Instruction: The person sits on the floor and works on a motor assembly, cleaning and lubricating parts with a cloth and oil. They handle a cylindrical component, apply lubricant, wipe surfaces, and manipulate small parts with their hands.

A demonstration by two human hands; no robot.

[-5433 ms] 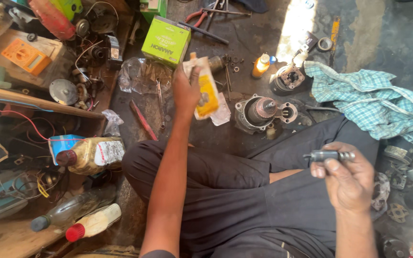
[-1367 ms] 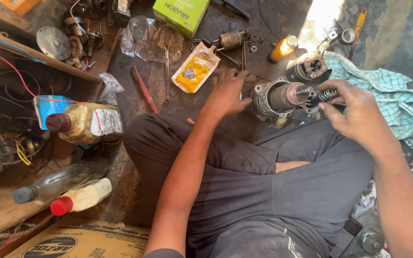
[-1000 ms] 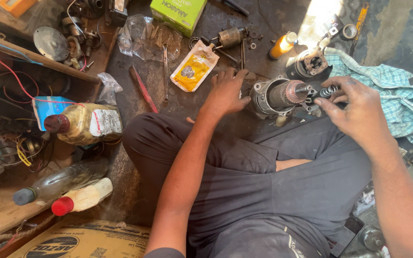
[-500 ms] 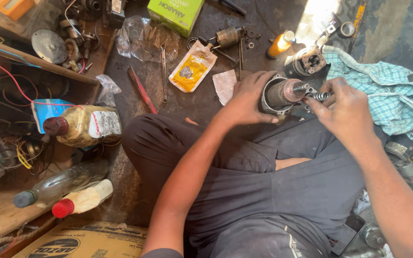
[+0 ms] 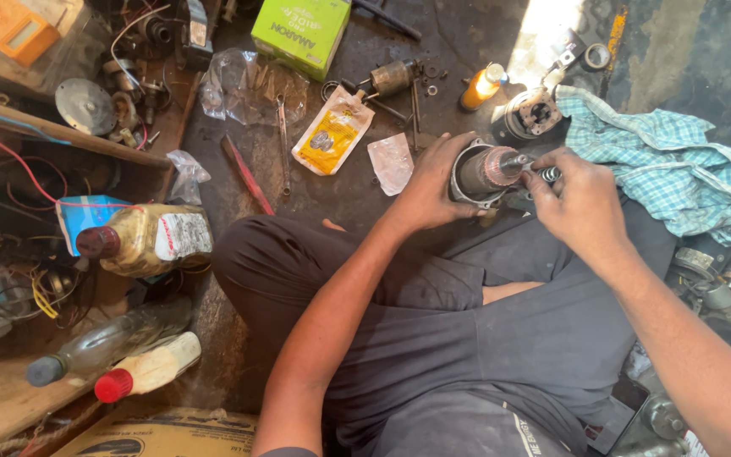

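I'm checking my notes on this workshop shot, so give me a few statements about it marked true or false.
1. The left hand grips the round motor part. True.
2. The right hand rests on the checked cloth. False: it holds a small spring piece at the motor part's shaft.
3. A yellow packet lies on the floor beside a spanner. True.
4. The green box sits in the person's lap. False: it lies on the floor, far from the lap.
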